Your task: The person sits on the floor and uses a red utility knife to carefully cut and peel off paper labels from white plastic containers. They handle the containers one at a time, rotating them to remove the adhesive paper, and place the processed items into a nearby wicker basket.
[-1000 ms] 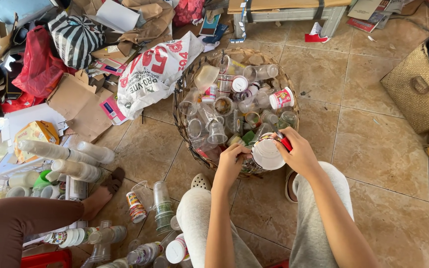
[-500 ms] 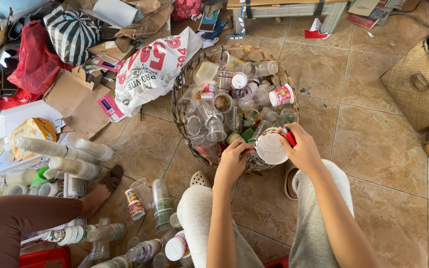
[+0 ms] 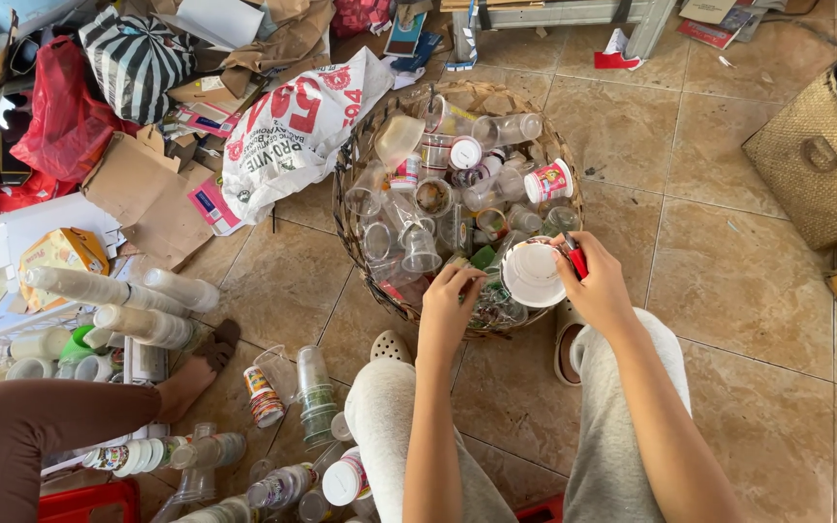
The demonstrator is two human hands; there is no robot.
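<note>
The round woven basket (image 3: pixel 360 155) on the tiled floor still brims with clear plastic cups (image 3: pixel 420 250), while stacked cups (image 3: pixel 314 392) lie sorted beside the knees, the right hand (image 3: pixel 601 289) grips a white cup (image 3: pixel 532 274) and red cutter (image 3: pixel 575 258), and the left hand (image 3: pixel 449 308) pinches into the heap.

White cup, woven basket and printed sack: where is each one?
white cup (image 3: pixel 532 273), head view, inside of its open mouth
woven basket (image 3: pixel 346 174), head view, left rim
printed sack (image 3: pixel 293 136), head view, middle of its side

Tan tiled floor (image 3: pixel 728 320), daylit; clutter (image 3: pixel 99 126) at left.
</note>
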